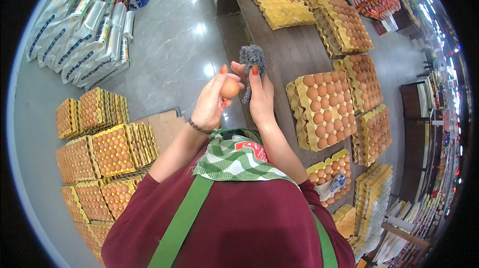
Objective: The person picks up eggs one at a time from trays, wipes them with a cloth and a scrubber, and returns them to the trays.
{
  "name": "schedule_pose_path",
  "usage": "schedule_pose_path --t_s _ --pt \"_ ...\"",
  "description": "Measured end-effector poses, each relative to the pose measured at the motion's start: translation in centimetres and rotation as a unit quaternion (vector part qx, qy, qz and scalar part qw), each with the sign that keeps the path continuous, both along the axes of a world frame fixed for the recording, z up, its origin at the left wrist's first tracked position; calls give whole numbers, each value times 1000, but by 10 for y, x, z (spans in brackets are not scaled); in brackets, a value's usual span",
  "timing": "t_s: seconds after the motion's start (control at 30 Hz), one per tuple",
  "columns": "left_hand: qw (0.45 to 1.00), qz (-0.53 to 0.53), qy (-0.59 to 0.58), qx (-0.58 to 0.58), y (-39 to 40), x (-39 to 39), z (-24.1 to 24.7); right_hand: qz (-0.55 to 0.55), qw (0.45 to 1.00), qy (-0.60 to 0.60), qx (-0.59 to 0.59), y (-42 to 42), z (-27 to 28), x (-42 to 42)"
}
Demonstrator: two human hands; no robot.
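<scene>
A single brown egg point(229, 88) rests in my left hand point(211, 102), held between the thumb and curled fingers. Beside it, my right hand point(261, 98) grips a grey, fuzzy scouring pad point(252, 58), the thumb pressed along its front. The pad's lower end hangs down between my two hands, apart from the egg. Both hands are in front of my chest, near the left edge of a dark wooden table point(278, 53). To the right of my right hand, a stacked egg tray point(331, 111) full of brown eggs shows one vacant cup near its middle.
More filled egg trays point(340, 13) line the table's far side. A nearly bare yellow tray stack point(284, 8) holds a few eggs. A crumpled cloth point(333, 187) lies on a nearer tray. On the floor at left stand tall egg stacks point(112, 152) and white plastic packs point(84, 36).
</scene>
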State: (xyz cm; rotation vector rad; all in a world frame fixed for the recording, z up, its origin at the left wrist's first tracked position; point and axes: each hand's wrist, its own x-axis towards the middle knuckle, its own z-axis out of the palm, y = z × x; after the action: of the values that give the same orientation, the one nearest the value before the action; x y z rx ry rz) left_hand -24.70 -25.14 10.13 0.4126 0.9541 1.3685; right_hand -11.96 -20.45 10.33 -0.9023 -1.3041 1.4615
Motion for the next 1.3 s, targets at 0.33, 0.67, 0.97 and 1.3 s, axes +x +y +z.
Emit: schedule_pose_path --t_s 0.33,0.67,0.97,1.3 --pt "902 106 373 189 -2 14 -32 -47 922 -255 286 -17 15 -19" --pt "971 135 -180 -80 26 23 -15 -18 991 -90 94 -13 -6 -7" --pt "987 -74 -94 105 21 10 -21 -121 989 -9 89 -11 12 25" --pt "977 -30 133 163 17 39 -46 -138 883 -283 349 -16 16 5"
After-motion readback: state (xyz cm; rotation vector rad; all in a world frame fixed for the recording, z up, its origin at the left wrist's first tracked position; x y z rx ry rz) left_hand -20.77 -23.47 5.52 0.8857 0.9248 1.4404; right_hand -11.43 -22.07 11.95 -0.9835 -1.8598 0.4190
